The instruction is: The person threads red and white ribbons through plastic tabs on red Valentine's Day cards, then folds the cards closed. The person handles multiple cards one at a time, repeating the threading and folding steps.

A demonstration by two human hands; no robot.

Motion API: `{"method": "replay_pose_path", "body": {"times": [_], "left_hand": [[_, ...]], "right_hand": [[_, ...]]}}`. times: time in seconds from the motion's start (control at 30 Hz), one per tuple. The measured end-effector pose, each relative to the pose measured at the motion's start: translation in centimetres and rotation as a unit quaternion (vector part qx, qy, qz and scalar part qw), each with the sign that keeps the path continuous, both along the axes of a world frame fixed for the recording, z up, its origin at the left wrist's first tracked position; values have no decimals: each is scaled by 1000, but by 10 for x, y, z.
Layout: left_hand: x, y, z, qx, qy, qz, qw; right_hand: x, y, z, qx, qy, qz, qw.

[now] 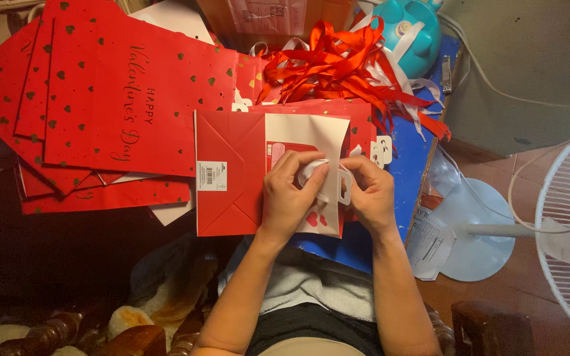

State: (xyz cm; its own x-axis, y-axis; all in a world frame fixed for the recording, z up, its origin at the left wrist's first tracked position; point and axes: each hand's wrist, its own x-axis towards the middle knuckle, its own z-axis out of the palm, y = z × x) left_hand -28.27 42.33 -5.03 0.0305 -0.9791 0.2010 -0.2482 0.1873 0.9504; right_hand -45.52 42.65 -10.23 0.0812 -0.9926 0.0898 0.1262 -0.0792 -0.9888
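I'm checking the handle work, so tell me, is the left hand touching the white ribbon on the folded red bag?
Touching. The head view shows the left hand with its fingers pinching the white ribbon against the folded red bag.

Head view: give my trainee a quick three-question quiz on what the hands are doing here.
1. True or false: both hands touch the white ribbon.
2. What lies under the left hand? A) the folded bag B) the fan C) the teal toy
3. Where is the red ribbon pile from the hands?

Key:
1. True; the right hand pinches it too.
2. A, the folded bag, flat on the blue table.
3. Beyond them, at the table's far edge, beside the teal toy.
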Motion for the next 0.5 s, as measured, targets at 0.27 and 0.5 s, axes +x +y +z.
{"method": "replay_pose_path", "body": {"times": [0.27, 0.5], "left_hand": [[6, -5, -15, 20, 123, -12, 992], [9, -6, -6, 13, 60, 1, 998]], "right_hand": [[14, -5, 8, 15, 59, -23, 998], [17, -6, 5, 51, 28, -29, 998]]}}
